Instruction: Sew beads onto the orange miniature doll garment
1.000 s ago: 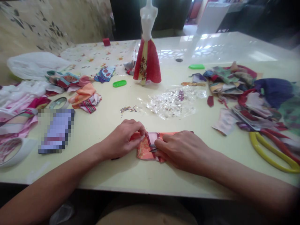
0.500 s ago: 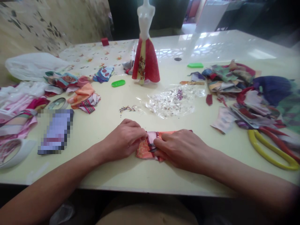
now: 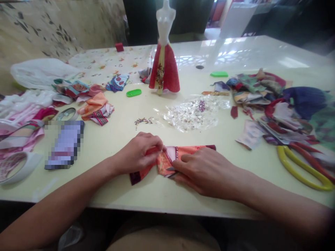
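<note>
The left hand (image 3: 138,153) and right hand (image 3: 206,172) sit close together, both clamped on a folded orange fabric strip (image 3: 165,164) on the desk (image 3: 154,195) between them (a small metal tip (image 3: 170,168) pokes out beside the right hand). A loosened pinch could let the fold slip.

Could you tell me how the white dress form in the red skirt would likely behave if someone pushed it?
The white dress form looks apt to tip, since its slim torso stands tall above the flared red skirt. On the glossy tabletop it might also slide. It may be light for its size, but I cannot tell.
</note>
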The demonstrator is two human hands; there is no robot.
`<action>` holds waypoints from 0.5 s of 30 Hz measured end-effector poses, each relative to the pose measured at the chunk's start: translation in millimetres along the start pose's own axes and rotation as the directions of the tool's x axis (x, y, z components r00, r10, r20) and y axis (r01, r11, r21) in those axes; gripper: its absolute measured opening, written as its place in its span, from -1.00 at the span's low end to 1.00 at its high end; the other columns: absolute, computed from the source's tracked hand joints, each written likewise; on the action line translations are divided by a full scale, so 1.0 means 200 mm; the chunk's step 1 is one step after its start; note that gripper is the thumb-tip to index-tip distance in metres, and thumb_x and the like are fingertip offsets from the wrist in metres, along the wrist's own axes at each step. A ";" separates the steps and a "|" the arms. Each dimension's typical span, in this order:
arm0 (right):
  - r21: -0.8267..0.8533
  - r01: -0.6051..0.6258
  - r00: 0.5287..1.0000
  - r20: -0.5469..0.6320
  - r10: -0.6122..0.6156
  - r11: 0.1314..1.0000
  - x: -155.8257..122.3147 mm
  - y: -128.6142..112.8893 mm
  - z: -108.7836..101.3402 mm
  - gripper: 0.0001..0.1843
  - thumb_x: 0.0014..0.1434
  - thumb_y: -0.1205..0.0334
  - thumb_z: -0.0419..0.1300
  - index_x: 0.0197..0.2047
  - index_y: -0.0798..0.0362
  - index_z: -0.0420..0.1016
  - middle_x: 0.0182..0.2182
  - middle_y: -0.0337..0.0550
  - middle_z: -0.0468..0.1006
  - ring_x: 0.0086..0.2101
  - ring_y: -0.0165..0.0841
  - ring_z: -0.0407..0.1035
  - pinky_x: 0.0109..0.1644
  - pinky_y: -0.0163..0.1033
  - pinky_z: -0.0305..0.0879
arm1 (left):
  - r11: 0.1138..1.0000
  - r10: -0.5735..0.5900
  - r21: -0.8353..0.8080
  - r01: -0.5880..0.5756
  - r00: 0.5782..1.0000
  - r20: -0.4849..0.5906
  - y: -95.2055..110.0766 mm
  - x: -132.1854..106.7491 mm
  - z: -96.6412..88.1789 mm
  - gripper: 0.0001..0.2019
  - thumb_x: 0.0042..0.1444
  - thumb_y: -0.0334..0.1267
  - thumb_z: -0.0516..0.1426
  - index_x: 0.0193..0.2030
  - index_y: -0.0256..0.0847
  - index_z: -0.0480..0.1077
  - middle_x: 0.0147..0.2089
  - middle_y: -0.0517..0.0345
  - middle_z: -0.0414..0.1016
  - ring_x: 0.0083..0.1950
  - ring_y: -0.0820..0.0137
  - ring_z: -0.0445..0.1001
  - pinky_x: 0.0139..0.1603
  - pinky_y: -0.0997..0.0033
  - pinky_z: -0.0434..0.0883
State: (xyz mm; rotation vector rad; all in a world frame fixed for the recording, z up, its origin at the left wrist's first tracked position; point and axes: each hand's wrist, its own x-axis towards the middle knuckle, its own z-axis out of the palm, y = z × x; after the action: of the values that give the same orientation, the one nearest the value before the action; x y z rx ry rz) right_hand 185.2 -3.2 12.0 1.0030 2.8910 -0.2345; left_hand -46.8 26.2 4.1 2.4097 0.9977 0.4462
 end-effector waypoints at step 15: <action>0.176 0.058 0.997 0.046 -0.067 0.983 -0.03 0.04 -0.07 -0.73 0.28 0.01 0.04 -0.33 0.00 0.36 -0.53 -0.28 0.44 -0.57 -0.46 0.12 -0.46 -0.28 -0.23 | 0.998 0.060 0.008 -0.062 0.982 0.177 0.02 -0.01 -0.07 -0.83 0.09 -0.50 0.05 -0.24 -0.21 0.39 -0.27 0.16 0.49 -0.15 0.38 0.40 0.04 0.30 0.28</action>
State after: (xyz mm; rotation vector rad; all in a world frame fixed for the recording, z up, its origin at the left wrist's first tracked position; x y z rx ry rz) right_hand 194.8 2.5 25.3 0.9153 2.8979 -0.5175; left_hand -51.9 27.5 16.8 2.4483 0.8539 0.2411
